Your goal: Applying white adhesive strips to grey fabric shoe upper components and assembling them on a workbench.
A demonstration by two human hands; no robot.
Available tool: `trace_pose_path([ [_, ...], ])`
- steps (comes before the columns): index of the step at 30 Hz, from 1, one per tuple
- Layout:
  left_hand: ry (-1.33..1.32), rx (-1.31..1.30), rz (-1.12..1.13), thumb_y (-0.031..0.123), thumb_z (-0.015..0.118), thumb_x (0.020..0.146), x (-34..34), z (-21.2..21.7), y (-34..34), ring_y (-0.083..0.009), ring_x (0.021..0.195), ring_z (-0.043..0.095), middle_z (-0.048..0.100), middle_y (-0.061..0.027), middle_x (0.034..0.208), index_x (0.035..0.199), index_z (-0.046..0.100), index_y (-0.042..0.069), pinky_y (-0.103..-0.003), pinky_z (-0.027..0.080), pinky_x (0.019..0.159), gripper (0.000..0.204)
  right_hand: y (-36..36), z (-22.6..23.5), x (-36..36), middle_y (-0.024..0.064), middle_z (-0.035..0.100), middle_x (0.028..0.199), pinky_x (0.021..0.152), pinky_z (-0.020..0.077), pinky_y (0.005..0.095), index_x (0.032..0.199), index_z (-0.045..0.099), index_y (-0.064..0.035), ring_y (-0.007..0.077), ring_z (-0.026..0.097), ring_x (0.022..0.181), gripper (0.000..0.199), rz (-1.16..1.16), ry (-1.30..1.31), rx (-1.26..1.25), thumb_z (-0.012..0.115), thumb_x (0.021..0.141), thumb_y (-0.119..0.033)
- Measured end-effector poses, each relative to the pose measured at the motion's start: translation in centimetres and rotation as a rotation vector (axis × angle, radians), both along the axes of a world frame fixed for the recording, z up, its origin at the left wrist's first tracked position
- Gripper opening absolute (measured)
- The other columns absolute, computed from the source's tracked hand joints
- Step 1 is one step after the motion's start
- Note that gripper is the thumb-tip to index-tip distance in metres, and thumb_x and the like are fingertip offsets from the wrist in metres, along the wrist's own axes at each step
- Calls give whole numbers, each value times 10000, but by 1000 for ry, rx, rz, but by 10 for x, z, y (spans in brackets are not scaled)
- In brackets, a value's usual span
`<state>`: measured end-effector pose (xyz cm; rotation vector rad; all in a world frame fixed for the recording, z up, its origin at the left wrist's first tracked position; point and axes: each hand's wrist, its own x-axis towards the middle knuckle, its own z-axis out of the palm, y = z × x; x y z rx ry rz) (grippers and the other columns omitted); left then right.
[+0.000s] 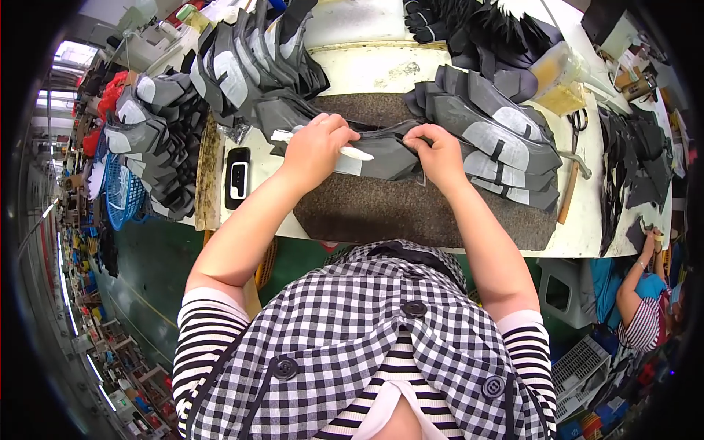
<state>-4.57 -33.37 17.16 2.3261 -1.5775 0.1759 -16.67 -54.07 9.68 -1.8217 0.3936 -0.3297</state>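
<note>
A dark grey, flexible cut piece (392, 163), like a shoe upper part, lies folded over the brown speckled mat (425, 213) in front of me. My left hand (315, 152) is closed at the piece's left side, with a white, blunt-ended, stick-like tool (357, 153) gripped in it. The tool's rounded tip points right over the piece. My right hand (438, 155) pinches the piece's upper right edge between thumb and fingers. A stack of similar grey pieces with pale patches (491, 139) lies just right of that hand.
More stacks of grey pieces (235, 73) stand left and behind. A black phone-like device (237, 178) sits left of the mat. At right are a hammer (567, 192), scissors (578, 126) and a tub of yellowish material (557, 84). A co-worker's arm (631, 290) shows far right.
</note>
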Motion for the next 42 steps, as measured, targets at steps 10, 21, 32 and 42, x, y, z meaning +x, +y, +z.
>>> trace_pose_path([
  [10,131,-172,24,142,818,597,-50,-28,0,-298,913,578,559,-79,1076,1067,639,128,-385,490,774,504,9,-7,15,24,694,833,751,477,251,865,681,-16,84,602,800,82,31,77,234,719,817,-72],
  [21,1407,-878,700,157,748,828,-24,-9,20,-50,671,560,651,19,785,918,703,60,-199,410,585,140,23,10,16,64,660,837,727,505,289,861,675,-65,207,648,799,67,93,-208,-136,695,801,-42],
  [32,1454,-1151,902,225,740,853,-39,-8,52,-39,560,440,574,65,761,894,636,131,-191,312,473,147,37,32,50,56,650,1113,890,477,376,823,670,-137,284,582,1037,117,210,-407,-445,722,739,-74],
  [42,1108,-714,577,160,732,838,-75,-35,-3,-79,688,582,667,-30,784,918,656,-3,-255,469,614,197,65,40,-21,62,601,1046,730,492,272,839,685,-59,166,592,932,115,-101,-167,162,776,774,-84],
])
